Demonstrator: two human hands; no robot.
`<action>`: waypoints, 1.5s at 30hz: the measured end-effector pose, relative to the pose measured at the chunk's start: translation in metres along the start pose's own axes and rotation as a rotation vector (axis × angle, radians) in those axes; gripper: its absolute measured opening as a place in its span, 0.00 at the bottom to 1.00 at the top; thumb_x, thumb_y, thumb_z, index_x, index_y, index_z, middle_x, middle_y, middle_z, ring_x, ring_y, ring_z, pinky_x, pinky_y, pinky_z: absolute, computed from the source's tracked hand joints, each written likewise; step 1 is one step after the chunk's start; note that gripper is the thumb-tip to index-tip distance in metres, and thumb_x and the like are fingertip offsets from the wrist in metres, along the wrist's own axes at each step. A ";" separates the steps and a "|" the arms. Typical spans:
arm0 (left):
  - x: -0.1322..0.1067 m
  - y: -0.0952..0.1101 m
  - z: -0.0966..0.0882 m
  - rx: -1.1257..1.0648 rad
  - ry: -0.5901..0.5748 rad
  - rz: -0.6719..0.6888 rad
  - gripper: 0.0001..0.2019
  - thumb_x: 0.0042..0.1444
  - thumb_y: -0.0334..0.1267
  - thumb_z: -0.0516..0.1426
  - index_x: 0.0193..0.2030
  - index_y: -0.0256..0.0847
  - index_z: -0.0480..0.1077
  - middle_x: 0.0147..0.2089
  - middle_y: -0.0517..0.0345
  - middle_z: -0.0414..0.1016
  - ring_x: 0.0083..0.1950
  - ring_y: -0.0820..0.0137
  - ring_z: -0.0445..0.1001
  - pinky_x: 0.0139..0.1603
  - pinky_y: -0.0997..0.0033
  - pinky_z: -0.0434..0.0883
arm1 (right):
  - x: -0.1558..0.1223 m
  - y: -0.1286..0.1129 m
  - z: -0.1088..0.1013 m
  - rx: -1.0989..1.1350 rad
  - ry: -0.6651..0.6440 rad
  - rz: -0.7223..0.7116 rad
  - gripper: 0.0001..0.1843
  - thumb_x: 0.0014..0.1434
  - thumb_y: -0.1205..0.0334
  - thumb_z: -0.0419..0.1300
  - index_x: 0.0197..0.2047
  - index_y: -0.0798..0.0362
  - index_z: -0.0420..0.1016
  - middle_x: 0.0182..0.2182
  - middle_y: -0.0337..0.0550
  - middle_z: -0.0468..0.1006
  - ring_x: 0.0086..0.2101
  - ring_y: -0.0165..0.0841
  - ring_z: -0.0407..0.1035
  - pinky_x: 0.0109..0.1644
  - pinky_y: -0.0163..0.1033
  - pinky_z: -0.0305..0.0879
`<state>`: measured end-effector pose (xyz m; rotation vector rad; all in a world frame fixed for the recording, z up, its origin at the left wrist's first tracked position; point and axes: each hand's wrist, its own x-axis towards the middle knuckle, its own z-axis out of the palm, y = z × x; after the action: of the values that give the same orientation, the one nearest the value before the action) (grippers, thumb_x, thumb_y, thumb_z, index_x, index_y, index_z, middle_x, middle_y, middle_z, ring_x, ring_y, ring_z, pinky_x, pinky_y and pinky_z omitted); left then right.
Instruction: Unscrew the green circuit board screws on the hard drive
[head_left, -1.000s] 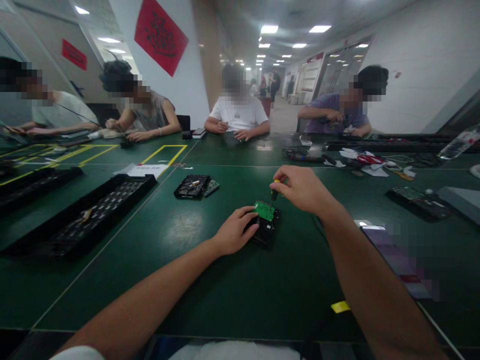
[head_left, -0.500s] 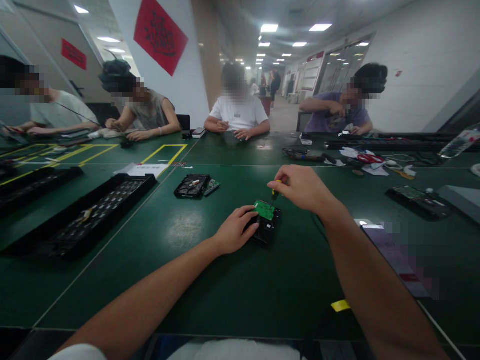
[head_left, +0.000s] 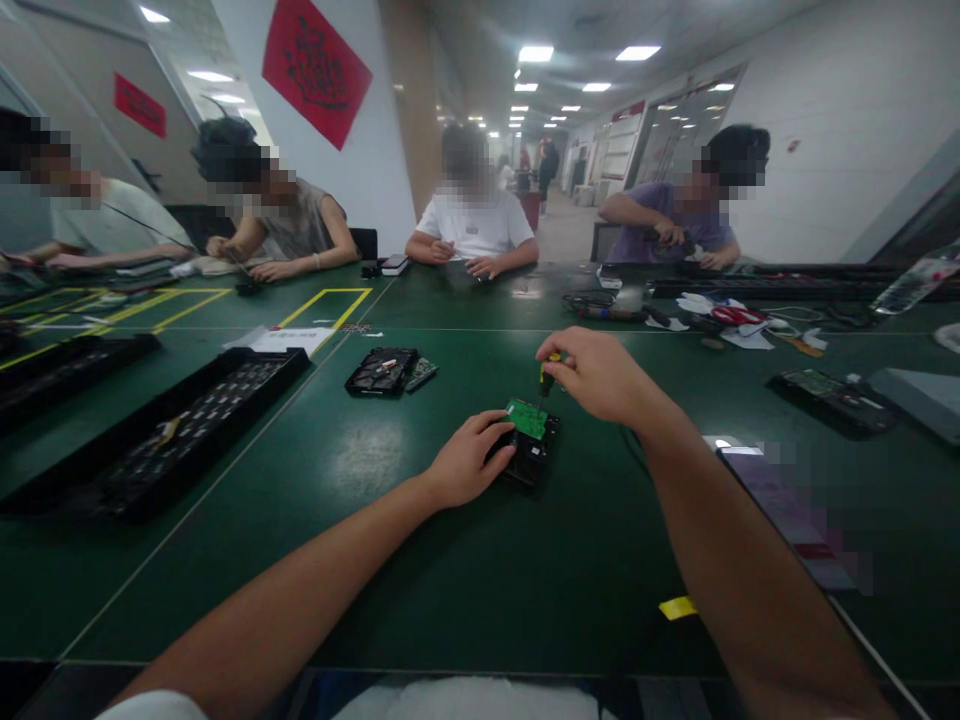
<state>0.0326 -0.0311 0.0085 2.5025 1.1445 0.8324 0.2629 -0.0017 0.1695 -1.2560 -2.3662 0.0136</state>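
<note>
A black hard drive (head_left: 529,466) lies on the green table in front of me, its green circuit board (head_left: 528,418) facing up. My left hand (head_left: 474,458) grips it from the left, fingertips on the board's edge and thumb against the lower part. Above the board, my right hand (head_left: 592,372) is closed around the yellow and black handle of a screwdriver (head_left: 546,376). The screwdriver stands nearly upright with its thin shaft pointing down at the board. Whether the tip sits in a screw is too small to tell.
Further left lie another black drive (head_left: 381,372) and a loose circuit board (head_left: 421,374). A long black tray (head_left: 187,420) fills the left side. At right are a phone (head_left: 787,510) and a black device with a circuit board (head_left: 832,402). Several people sit across the table.
My right hand has changed its hold, and the screwdriver now stands more upright, its handle showing more below the fingers. My left hand stays on the hard drive.
</note>
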 end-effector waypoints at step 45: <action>0.001 0.001 -0.001 -0.003 0.011 0.008 0.20 0.71 0.44 0.53 0.66 0.43 0.68 0.69 0.44 0.67 0.69 0.55 0.68 0.71 0.46 0.68 | -0.002 -0.005 -0.005 -0.047 -0.048 0.005 0.10 0.64 0.68 0.60 0.46 0.55 0.82 0.45 0.48 0.84 0.43 0.38 0.76 0.48 0.39 0.64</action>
<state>0.0330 -0.0315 0.0100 2.5045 1.1361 0.8501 0.2620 -0.0069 0.1738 -1.2971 -2.4170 -0.0100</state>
